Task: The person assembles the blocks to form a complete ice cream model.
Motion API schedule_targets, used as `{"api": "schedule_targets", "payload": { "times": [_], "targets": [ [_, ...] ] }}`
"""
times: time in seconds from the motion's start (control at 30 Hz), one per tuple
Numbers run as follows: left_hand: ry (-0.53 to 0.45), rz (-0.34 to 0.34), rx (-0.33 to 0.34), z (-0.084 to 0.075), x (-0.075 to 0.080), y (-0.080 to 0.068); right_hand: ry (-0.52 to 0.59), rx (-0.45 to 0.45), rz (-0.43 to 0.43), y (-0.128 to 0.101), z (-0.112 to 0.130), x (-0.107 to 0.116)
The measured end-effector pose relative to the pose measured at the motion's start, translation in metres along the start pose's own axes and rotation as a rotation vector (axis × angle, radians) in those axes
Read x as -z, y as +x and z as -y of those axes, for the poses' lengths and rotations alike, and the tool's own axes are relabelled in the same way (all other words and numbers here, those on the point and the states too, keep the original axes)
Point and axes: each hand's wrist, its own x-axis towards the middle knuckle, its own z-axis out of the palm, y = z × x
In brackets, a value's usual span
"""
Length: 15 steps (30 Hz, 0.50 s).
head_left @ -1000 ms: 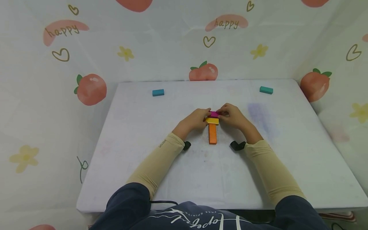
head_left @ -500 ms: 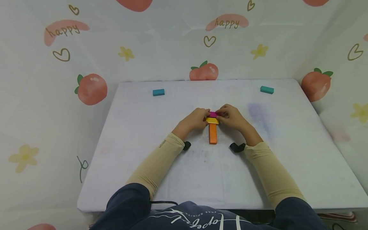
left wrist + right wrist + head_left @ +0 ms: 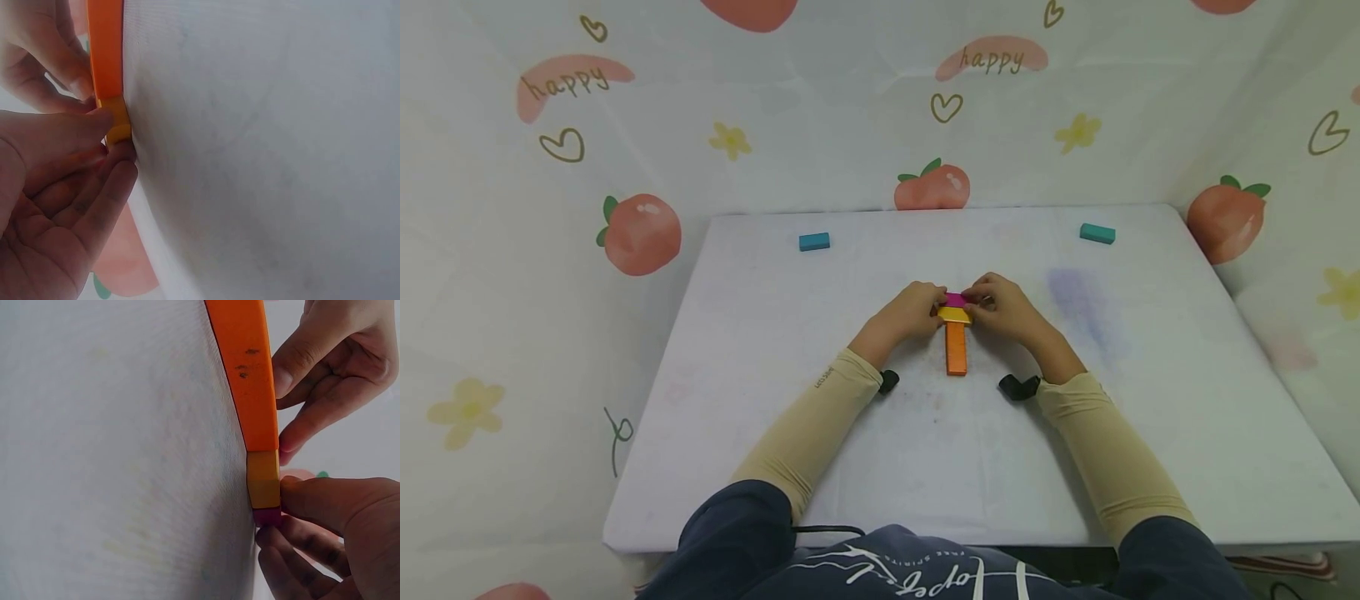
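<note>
Far at ten o'clock on the counter (image 3: 760, 350), a blue block (image 3: 814, 242), well apart from the work. At centre, left hand (image 3: 912, 310) with fingers (image 3: 94, 125) curled, pinching the left end of the yellow block (image 3: 954, 315); magenta block (image 3: 957, 299) just behind it at twelve o'clock, orange block (image 3: 956, 348) running toward six o'clock, all three touching. Right hand (image 3: 1004, 307) pinching the opposite ends, fingers (image 3: 325, 500) narrow against magenta and yellow. At two o'clock, a teal block (image 3: 1097, 233). Risk, judged from here: uneven squeeze from either side, yellow skewing off the orange end, magenta sliding out of line.
</note>
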Motion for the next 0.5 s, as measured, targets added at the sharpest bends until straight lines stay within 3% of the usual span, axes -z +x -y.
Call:
{"api": "schedule_targets", "payload": {
  "times": [0.5],
  "targets": [
    [0.010,-0.008,-0.012,-0.0007,-0.0019,0.0006,-0.018,0.005,-0.014,-0.0001,0.0015,0.0068]
  ]
}}
